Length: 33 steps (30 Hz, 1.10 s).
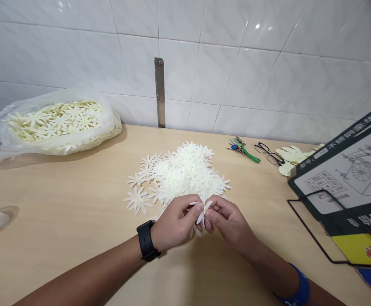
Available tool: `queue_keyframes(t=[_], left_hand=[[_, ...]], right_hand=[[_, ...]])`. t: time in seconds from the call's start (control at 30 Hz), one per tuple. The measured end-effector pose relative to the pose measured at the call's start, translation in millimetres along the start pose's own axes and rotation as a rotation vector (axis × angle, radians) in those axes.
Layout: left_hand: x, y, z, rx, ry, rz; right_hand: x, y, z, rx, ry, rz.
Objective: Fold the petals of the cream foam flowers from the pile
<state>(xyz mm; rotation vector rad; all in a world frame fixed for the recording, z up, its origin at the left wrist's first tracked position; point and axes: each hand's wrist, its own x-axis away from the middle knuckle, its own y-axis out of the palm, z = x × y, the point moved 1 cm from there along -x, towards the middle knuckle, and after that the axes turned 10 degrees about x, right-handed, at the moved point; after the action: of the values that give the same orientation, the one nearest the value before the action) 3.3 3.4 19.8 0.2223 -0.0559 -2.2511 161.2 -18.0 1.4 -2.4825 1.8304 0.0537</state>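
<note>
Between my two hands is a white flower-shaped cutout (201, 216) with long narrow petals, held up off the table. My left hand (182, 216), with a black watch on its wrist, pinches it from the left. From the right, my right hand (226, 219) grips its other side between thumb and fingers. The fingers hide part of the petals, and more pale petals show just below the hands. Right behind the hands lies a heaped pile of similar white flower cutouts (185, 170), with several loose ones spread at its left side.
An open clear plastic bag (109, 131) full of flower cutouts lies at the back left. Keys with a green strap (251, 154), eyeglasses (270, 154) and pale cutouts (289, 157) lie at the back right. A printed box (332, 221) with a black wire frame (313, 246) stands at right.
</note>
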Motion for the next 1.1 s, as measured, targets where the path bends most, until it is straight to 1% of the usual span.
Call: queue_keyframes(t=[0.1,0.2,0.23,0.33,0.43,0.57,0.6,0.7,0.83,0.9,0.93,0.97,1.03,1.1], left_hand=[[1.9,0.6,-0.1,-0.103,0.031,-0.009],[2.7,-0.2,-1.6,-0.205,0.050,0.063],[2.7,-0.3,-1.8,-0.229,0.068,0.069],[2.2,0.1,-2.3,-0.253,0.109,0.033],[1.7,-0.2,-4.7,-0.228,0.073,0.068],[1.5,0.4,-7.9,-0.122,0.048,0.047],[1.5,0.7,-8.3,-0.094,0.036,0.046],[1.8,2.3,-9.0,-0.037,0.007,0.091],[1.6,5.1,-10.7,0.015,-0.008,0.097],[1.3,5.4,-10.9,0.034,-0.029,0.105],[1.2,5.4,-10.6,0.037,-0.033,0.113],[1.2,5.4,-10.0,0.036,-0.031,0.115],[1.4,5.4,-8.5,0.019,-0.009,0.107],[1.5,5.6,-7.6,-0.004,-0.001,0.098]], right_hand=[[1.3,1.3,-3.4,0.021,0.020,0.031],[2.0,2.7,-4.5,0.074,-0.005,0.022],[2.0,2.9,-4.5,0.093,-0.013,0.031],[2.0,2.4,-3.4,0.113,0.004,0.094],[2.0,3.0,-2.8,0.132,-0.003,0.044],[1.1,2.8,-2.7,0.150,0.009,0.102],[0.6,2.9,-2.8,0.147,0.010,0.096],[-0.8,3.9,-3.9,0.158,-0.010,0.044],[0.1,5.7,-5.1,0.164,0.004,0.118],[1.3,8.4,-5.4,0.166,-0.023,0.059],[1.8,9.4,-5.7,0.172,-0.042,0.052],[2.3,10.1,-5.9,0.180,-0.051,0.060],[2.8,10.2,-6.3,0.182,-0.047,0.129],[3.0,10.1,-6.6,0.186,-0.039,0.147]])
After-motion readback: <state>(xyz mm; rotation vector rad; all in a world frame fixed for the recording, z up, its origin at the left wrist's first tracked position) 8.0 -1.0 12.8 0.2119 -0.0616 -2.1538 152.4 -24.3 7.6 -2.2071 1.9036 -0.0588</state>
